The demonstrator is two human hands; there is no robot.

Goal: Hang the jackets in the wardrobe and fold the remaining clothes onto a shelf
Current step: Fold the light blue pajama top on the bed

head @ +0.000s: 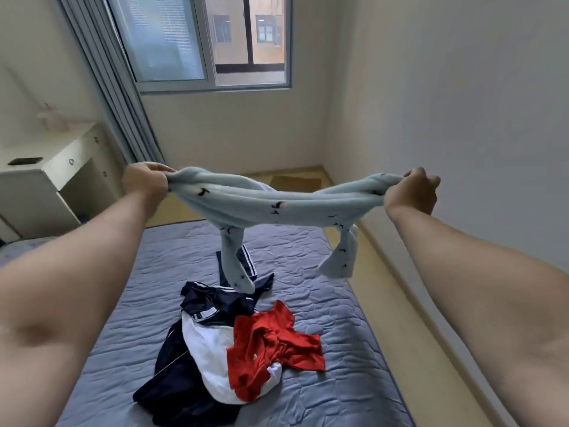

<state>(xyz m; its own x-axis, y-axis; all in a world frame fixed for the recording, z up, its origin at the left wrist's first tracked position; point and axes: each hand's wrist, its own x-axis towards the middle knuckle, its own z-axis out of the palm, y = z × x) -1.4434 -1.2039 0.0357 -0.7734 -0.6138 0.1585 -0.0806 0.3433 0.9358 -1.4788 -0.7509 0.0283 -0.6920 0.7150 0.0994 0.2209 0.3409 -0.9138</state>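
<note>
A pale blue top [261,201] with small dark bird prints stretches in the air between my hands, bunched and twisted. My left hand [144,180] grips its left end, my right hand [412,192] its right end. Two sleeves dangle down toward the bed. Below, on the blue quilted bed [323,263], lies a pile: a navy and white jacket [200,343] with white stripes, and a crumpled red shirt [271,343] resting on top of the jacket's right side.
A white desk [52,177] with a dark phone [24,161] stands at the left, by the grey curtain [117,97]. The window [209,41] is straight ahead. A strip of wooden floor [397,278] runs between the bed and the right wall. No wardrobe is in view.
</note>
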